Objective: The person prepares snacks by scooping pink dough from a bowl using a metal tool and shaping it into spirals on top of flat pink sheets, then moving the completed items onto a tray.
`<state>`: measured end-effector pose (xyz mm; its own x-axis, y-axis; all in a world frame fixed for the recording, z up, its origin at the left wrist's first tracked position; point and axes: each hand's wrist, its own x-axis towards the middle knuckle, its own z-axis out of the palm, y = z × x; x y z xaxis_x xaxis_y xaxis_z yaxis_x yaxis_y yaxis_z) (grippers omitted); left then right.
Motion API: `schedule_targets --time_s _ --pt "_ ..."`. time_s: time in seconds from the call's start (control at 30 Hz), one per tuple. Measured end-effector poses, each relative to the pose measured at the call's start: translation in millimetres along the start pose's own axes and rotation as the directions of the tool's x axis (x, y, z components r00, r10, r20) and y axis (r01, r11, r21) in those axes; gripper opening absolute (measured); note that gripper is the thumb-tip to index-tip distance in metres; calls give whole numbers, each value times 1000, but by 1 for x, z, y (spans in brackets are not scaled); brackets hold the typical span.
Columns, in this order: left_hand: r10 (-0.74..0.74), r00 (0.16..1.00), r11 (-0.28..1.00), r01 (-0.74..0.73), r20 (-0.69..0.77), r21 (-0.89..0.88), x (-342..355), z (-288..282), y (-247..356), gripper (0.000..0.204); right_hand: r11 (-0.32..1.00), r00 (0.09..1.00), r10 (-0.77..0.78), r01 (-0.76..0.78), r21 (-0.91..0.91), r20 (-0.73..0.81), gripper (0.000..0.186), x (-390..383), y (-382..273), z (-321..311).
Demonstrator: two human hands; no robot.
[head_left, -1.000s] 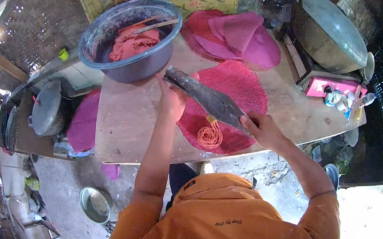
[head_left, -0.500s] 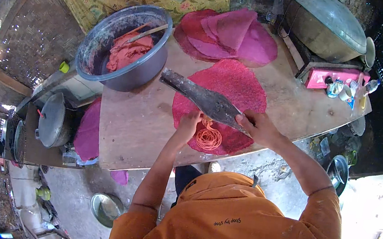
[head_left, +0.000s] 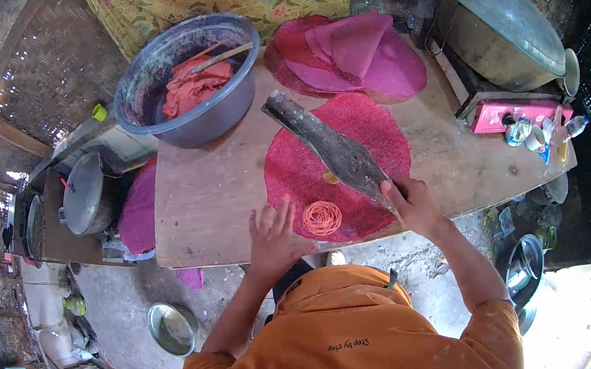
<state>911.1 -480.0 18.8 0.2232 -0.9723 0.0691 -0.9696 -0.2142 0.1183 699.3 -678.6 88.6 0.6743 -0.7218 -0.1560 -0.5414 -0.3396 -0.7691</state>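
Note:
My right hand (head_left: 411,202) is closed round the near right end of a long, dark, worn noodle press (head_left: 346,160). The press slants over a round, dark pink mesh mat (head_left: 382,140), and a small yellowish part (head_left: 331,178) shows at its lower edge. Below it, a loose coil of thin coral dough strands (head_left: 321,219) lies on the near part of the mat, apart from the press. By the mat's near left edge is my left hand (head_left: 272,230), fingers spread and nothing in them. The underside of the press is hidden.
At the back left a grey tub (head_left: 235,107) holds coral dough (head_left: 200,90) and a stick. More pink mats (head_left: 398,68) are piled behind. A large lidded pot (head_left: 500,51), a pink box (head_left: 492,116) and small containers stand at the right. The wooden table (head_left: 196,209) ends close before me.
My left hand has let go at the strands under the press, opened and drawn back toward me, to the left. The strands now lie in a separate coil; the press has shifted slightly right.

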Motion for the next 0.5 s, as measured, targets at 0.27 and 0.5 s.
schedule_targets --time_s 0.27,0.5 --pt "-62 996 745 0 -69 -667 18 -108 -20 63 953 920 -291 255 161 262 63 -7 -92 -14" --pt "-26 996 497 -64 -88 -865 -31 -47 -60 43 768 752 -525 620 -159 398 52 9 -149 -2"
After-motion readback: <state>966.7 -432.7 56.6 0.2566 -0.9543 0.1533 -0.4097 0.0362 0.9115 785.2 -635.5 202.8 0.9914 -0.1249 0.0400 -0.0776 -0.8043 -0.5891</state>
